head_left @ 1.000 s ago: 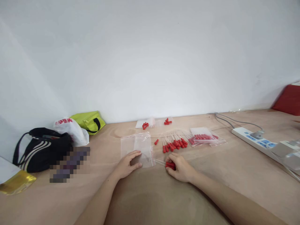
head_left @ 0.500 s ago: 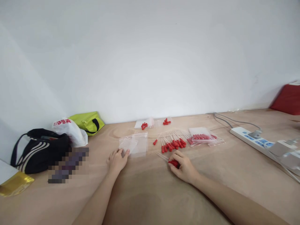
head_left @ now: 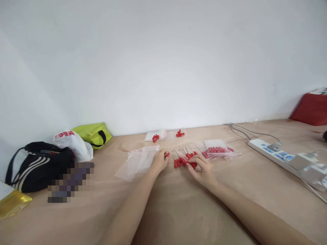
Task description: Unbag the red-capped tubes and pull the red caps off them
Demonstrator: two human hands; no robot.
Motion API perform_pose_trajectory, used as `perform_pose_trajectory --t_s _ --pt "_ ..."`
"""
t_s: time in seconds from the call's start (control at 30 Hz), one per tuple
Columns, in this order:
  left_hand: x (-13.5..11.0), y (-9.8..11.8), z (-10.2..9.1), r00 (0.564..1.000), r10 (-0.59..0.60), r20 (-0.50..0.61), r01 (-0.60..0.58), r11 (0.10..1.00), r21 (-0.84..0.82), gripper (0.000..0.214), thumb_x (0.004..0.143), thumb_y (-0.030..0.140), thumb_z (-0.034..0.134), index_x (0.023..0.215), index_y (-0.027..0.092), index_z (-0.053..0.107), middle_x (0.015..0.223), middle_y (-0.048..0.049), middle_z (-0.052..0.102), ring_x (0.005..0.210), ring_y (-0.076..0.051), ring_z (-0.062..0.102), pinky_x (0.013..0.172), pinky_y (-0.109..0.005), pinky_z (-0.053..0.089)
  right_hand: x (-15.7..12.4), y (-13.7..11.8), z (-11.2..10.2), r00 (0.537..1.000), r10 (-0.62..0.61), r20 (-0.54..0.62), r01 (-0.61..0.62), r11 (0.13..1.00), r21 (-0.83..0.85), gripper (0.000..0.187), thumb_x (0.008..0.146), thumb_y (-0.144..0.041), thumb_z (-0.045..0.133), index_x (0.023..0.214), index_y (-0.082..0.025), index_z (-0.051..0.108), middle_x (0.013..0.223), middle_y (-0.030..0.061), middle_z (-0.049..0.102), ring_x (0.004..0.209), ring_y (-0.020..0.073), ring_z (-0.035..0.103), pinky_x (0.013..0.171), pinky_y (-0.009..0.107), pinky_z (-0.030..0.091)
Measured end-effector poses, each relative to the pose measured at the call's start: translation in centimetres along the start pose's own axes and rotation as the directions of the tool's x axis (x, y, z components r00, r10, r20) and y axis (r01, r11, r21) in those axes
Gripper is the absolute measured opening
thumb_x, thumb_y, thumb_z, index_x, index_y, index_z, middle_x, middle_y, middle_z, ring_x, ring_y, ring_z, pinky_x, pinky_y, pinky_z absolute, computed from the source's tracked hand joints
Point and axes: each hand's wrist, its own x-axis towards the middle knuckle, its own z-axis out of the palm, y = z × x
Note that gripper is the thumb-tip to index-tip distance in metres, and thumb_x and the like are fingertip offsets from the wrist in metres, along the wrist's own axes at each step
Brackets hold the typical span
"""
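Note:
Several thin clear droppers with red rubber bulbs (head_left: 184, 156) lie spread in a row on the wooden table (head_left: 178, 204). My right hand (head_left: 203, 170) rests at the near edge of that row, fingers pinched on a few red-bulbed droppers. My left hand (head_left: 159, 161) lies just left of the row, its fingertips at a single loose red bulb (head_left: 167, 155), fingers curled. Empty clear zip bags (head_left: 136, 161) lie left of my left hand. A filled zip bag of droppers (head_left: 219, 149) sits right of the row.
Two small bags with red bulbs (head_left: 166, 134) lie near the wall. A black striped bag (head_left: 38, 165), a white plastic bag (head_left: 71, 143) and a lime pouch (head_left: 93, 134) stand at left. A white power strip (head_left: 276, 153) with cables lies at right, a red object (head_left: 310, 109) beyond it.
Both hands moved away from me to the row of droppers. My left hand left the zip bags, which now lie shifted and skewed to its left. My right hand carried its red-bulbed droppers along.

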Motion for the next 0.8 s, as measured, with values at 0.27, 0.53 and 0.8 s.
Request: perform_pose_trajectory --t_s 0.27,0.53,0.8 --pt "-3.0 2.2 1.1 1.000 0.003 -0.030 -0.006 0.993 -0.121 0.016 0.071 0.012 0.050 0.086 0.017 0.054 0.081 -0.0035 0.060 0.079 -0.016 0.058 0.073 -0.029 0.045 2.0 2.4 1.5 0.990 0.121 -0.069 -0.130 0.980 -0.153 0.008 0.072 -0.019 0.052 0.067 -0.018 0.058 0.067 0.0015 0.052 0.063 0.0126 0.053 0.060 0.024 0.045" --pt "-3.8 3.1 1.6 0.990 0.073 0.120 -0.054 0.986 -0.157 0.088 0.056 0.055 0.066 0.127 0.015 0.033 0.130 -0.0158 0.038 0.121 -0.031 0.035 0.098 -0.045 0.032 2.1 3.7 4.3 0.992 0.123 -0.037 -0.127 0.973 -0.190 0.013 0.074 -0.021 0.050 0.070 -0.018 0.062 0.069 0.0030 0.051 0.062 0.0130 0.051 0.059 0.025 0.044" --pt "-1.9 3.1 3.3 0.974 0.208 0.095 -0.194 0.972 -0.136 0.060 0.073 0.037 0.055 0.126 0.018 0.038 0.131 -0.0130 0.039 0.123 -0.026 0.034 0.101 -0.042 0.030 1.5 4.1 3.6 0.992 0.123 0.015 -0.118 0.976 -0.183 0.021 0.077 -0.035 0.051 0.076 -0.019 0.065 0.071 0.0043 0.054 0.067 0.0146 0.052 0.064 0.027 0.043"
